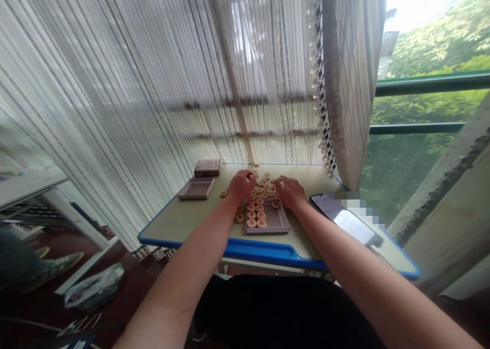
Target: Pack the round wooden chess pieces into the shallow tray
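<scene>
Round wooden Chinese chess pieces (265, 191) with carved characters lie loose in a heap between my hands. A shallow open cardboard tray (276, 221) in front of them holds rows of red-marked pieces (251, 215) along its left side, and one dark-marked piece (275, 204) near its far right. My left hand (242, 183) is at the heap's left edge, its fingers curled together round what looks like a chess piece. On the right edge of the heap, my right hand (291, 190) has its fingers apart, their tips touching or close to pieces. Fine contact is too small to make out.
The table (184, 229) has a raised blue edge. At its far left stand a brown box (207, 167) and a second shallow tray (196, 188). A phone (344, 219) lies right of my right forearm. String curtains (161, 83) hang behind the table.
</scene>
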The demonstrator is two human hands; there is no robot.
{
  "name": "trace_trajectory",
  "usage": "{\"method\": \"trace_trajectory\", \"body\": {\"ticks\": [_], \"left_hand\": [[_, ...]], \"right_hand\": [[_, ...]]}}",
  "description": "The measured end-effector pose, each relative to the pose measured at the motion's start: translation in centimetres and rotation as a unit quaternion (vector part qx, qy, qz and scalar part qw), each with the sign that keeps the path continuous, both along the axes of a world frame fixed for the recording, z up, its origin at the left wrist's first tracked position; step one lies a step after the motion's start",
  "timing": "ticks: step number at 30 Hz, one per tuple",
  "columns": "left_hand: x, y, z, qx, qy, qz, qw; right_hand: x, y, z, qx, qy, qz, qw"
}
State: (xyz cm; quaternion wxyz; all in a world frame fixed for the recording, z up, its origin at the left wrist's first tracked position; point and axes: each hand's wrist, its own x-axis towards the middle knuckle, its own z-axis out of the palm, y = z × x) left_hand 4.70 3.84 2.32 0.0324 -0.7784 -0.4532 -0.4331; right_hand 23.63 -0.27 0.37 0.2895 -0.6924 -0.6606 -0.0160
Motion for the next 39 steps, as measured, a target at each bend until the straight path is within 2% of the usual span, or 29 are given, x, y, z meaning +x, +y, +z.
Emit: {"method": "trace_trajectory", "body": {"ticks": [4,10,13,18,21,24,26,28,33,39], "left_hand": [[-0.2,0.3,-0.2,0.010,-0.004,-0.001,1.000],[-0.5,0.3,-0.2,0.015,-0.007,0.000,1.000],[-0.7,0.3,0.0,0.024,-0.007,0.001,1.000],[-1.0,0.6,0.2,0.028,-0.020,0.030,0.999],[-1.2,0.6,0.2,0.025,-0.018,0.030,0.999],[-1.3,0.4,0.3,0.019,-0.012,0.027,0.999],[-1.3,0.3,0.3,0.013,-0.007,0.028,0.999],[-1.3,0.3,0.4,0.010,-0.006,0.029,1.000],[-1.4,0.5,0.3,0.007,-0.008,0.033,0.999],[-1.6,0.7,0.2,0.002,0.006,0.031,1.000]], "right_hand": [[0.4,1.3,-0.5,-0.050,0.029,-0.011,0.998],[0.4,3.1,-0.1,-0.125,0.014,-0.004,0.992],[0.4,3.7,-0.2,-0.122,0.010,-0.003,0.992],[0.8,3.3,-0.5,-0.058,0.000,-0.009,0.998],[0.9,2.9,-0.3,-0.038,-0.038,0.029,0.998],[0.9,2.7,0.1,-0.054,-0.086,0.111,0.989],[1.1,2.7,0.3,-0.067,-0.101,0.138,0.983],[1.4,2.8,0.3,-0.071,-0.096,0.118,0.986],[2.1,2.8,0.3,-0.081,-0.055,0.015,0.995],[2.2,2.6,1.1,-0.106,-0.023,-0.030,0.994]]}}
